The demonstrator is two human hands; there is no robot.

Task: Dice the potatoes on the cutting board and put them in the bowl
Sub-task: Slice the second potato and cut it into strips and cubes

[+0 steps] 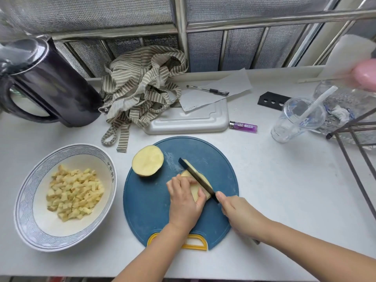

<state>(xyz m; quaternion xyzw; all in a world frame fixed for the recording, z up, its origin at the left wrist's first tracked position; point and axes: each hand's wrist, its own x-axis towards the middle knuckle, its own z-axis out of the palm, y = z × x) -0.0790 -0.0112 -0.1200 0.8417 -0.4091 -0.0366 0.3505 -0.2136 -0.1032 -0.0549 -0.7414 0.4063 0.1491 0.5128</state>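
Two potato pieces lie on the round blue plastic cutting board [146,210]: a pale yellow potato half [148,160], cut face up, at its far left, and a flat potato slab [195,191] near the centre. Left hand [184,202] curls over the slab, fingers and thumb pinching it. Right hand [238,212] grips the handle of the black-bladed knife [196,178]; the blade rests across the slab. Small yellow potato cubes [75,192] sit in the white, blue-rimmed ceramic bowl [26,200], just left of the board.

A black kettle [50,82], striped apron [140,82], pen [207,90], lighter [243,126] and plastic cup [295,121] share the counter.
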